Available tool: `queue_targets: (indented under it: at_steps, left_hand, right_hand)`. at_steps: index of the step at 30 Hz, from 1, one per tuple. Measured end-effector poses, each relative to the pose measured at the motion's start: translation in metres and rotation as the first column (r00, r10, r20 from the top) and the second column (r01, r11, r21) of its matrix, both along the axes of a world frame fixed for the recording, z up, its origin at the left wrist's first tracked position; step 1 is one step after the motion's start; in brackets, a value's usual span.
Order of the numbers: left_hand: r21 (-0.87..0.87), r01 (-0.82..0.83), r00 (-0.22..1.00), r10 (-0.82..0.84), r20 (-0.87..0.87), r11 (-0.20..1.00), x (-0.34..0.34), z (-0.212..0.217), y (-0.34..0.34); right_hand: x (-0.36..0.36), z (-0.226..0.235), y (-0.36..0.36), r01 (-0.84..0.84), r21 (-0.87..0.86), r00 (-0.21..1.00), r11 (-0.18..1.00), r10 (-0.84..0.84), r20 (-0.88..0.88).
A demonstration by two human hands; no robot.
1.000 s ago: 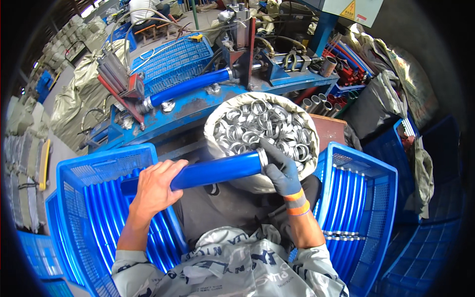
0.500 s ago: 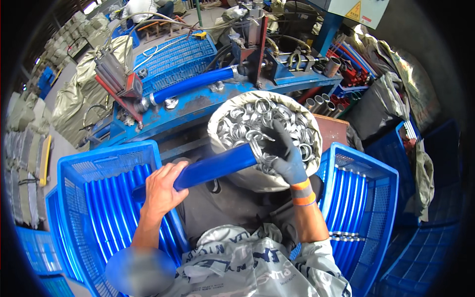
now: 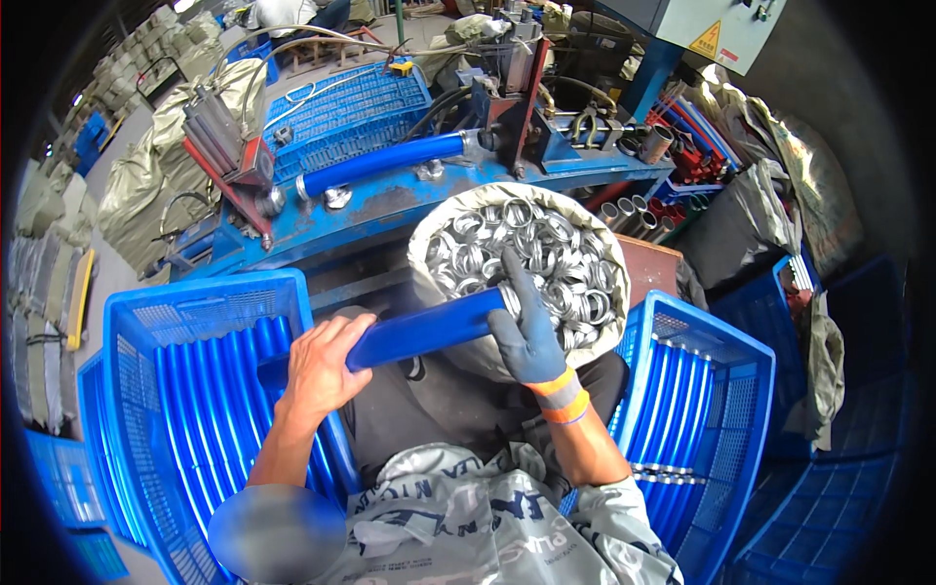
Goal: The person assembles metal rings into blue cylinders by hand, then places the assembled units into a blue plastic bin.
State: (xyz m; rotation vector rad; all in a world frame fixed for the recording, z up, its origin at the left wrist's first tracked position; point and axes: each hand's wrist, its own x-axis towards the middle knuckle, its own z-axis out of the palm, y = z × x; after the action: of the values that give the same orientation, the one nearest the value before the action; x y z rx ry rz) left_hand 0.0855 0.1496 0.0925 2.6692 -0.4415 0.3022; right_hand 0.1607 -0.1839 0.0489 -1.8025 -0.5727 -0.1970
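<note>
A blue tube lies slantwise above my lap, its right end a little higher. My bare left hand is wrapped round it near its left end. At the far end, my right hand, in a grey-blue glove with an orange cuff, presses on a silvery metal ring at the tube's mouth. The index finger stretches up along the ring, and the glove partly hides it. Just behind stands a white fabric sack full of loose metal rings.
Blue crates of tubes stand at my left and right; tubes in the right one have metal ends. Beyond the sack is a blue machine bench with another blue tube between its fittings. A control box hangs at upper right.
My right hand has come down and left from the ring pile, and its fingers have closed in on the tube's end. The left hand keeps its grip on the tube.
</note>
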Motion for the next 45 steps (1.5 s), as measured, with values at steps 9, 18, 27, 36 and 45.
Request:
queue_targets:
  at_steps: [9,18,27,36,45]
  left_hand:
    - [-0.795,-0.311,0.949,0.125,-0.289,0.521,-0.012,-0.023,0.022]
    - [-0.979,-0.123,0.984,0.107,-0.142,-0.164,0.001,-0.029,-0.006]
    - [-0.877,-0.215,0.965,0.044,-0.258,-0.429,0.012,-0.082,-0.041]
    - [-0.944,-0.147,0.978,0.096,-0.183,-0.295,0.009,-0.077,-0.034]
    - [-0.934,-0.098,0.990,0.065,-0.128,-0.344,0.048,-0.092,0.011]
  right_hand:
    - [0.083,-0.062,-0.054,0.218,-0.328,0.976,0.919,-0.210,0.060]
    - [0.081,-0.082,-0.034,0.398,-0.612,0.886,0.683,-0.113,0.451]
    - [0.028,-0.038,-0.009,-0.049,0.696,0.898,0.716,0.336,-0.283]
    - [0.023,-0.031,-0.005,-0.160,0.507,0.863,0.847,0.369,-0.345]
    - [0.071,0.019,0.013,-0.333,0.324,0.845,0.886,0.433,-0.315]
